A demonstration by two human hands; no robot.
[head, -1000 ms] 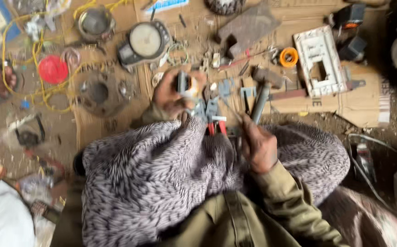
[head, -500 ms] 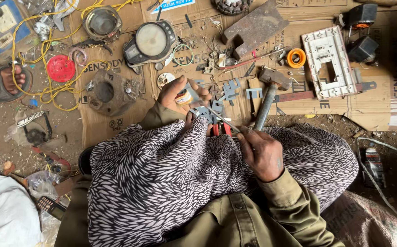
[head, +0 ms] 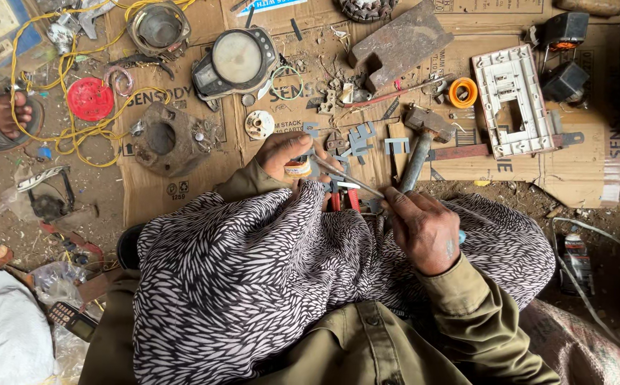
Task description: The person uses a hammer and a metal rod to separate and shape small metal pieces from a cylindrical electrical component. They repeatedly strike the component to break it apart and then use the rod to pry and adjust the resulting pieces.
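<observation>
Left hand (head: pixel 285 153) gripping small coil (head: pixel 298 169) above the lap, now drawn nearer the knees than half a second ago. Right hand (head: pixel 424 228) closed on thin rod (head: pixel 349 178), tip probing the coil. Hammer (head: pixel 417 146) lying unmoved on cardboard (head: pixel 181 192).

Sleeves: olive-green, long, with buttoned cuffs; the right sleeve (head: pixel 481 321) runs from the lower right of the frame, the left sleeve (head: pixel 242 187) shows only as a cuff near the centre.
Shirt front: the same olive cloth at the bottom centre, with a stitched placket and two small round buttons (head: pixel 373 321).
Lap cloth (head: pixel 253 271): black and white fabric in a small leaf-like print, spread across the knees over the middle of the frame.
Hands: the left hand (head: pixel 292 153) and the right hand (head: pixel 424 228) are bare, with no gloves or rings visible.
</observation>
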